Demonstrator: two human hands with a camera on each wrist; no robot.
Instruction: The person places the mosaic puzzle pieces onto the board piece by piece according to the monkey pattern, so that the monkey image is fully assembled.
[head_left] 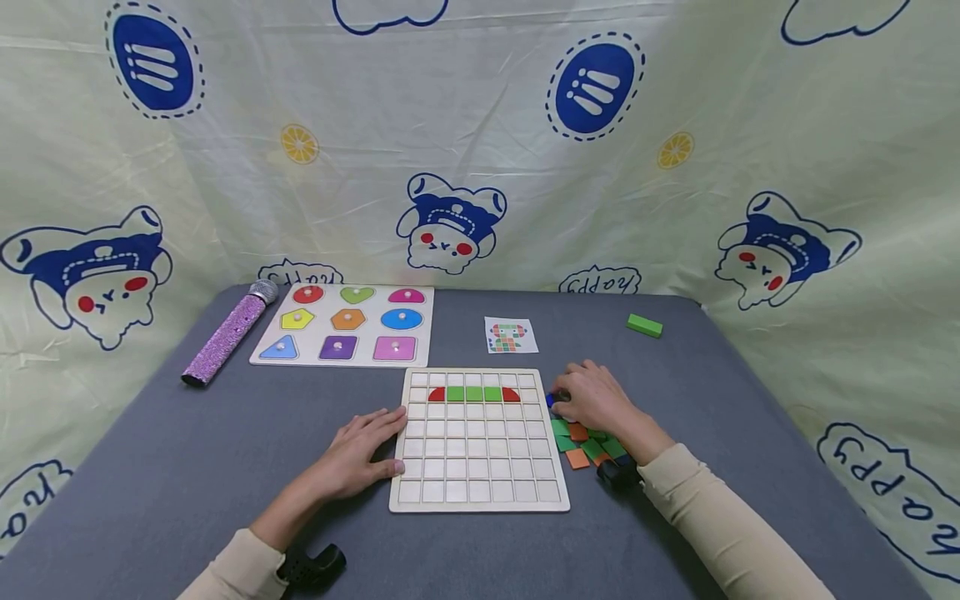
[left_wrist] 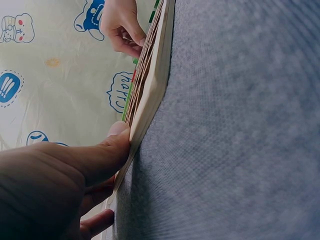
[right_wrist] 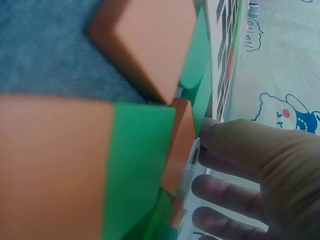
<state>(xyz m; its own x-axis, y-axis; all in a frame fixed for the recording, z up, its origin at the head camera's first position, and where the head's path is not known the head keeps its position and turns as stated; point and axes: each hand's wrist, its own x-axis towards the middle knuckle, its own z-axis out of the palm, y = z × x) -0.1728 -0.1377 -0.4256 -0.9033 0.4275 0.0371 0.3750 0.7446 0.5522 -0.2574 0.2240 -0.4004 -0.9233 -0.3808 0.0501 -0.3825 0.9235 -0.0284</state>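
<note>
A white grid board (head_left: 480, 507) lies at mid-table. One of its upper rows holds green square tiles (head_left: 474, 393) between a red curved piece (head_left: 437, 395) on the left and another red piece (head_left: 511, 395) on the right. My left hand (head_left: 358, 454) rests against the board's left edge, thumb and fingers spread. By the right edge, my right hand (head_left: 596, 402) reaches down with bent fingers beside a blue piece (head_left: 551, 401). Its thumb (right_wrist: 225, 142) and forefinger are close together; I cannot tell whether they pinch a piece. Green and orange tiles (head_left: 577, 459) lie piled under that wrist.
A card with a coloured pattern (head_left: 512, 336) lies beyond the board. Farther left are a knobbed shape puzzle (head_left: 367, 342) and a glittery purple microphone (head_left: 228, 337). At the back right lies a green block (head_left: 645, 325). A printed curtain (head_left: 480, 125) hangs behind the table.
</note>
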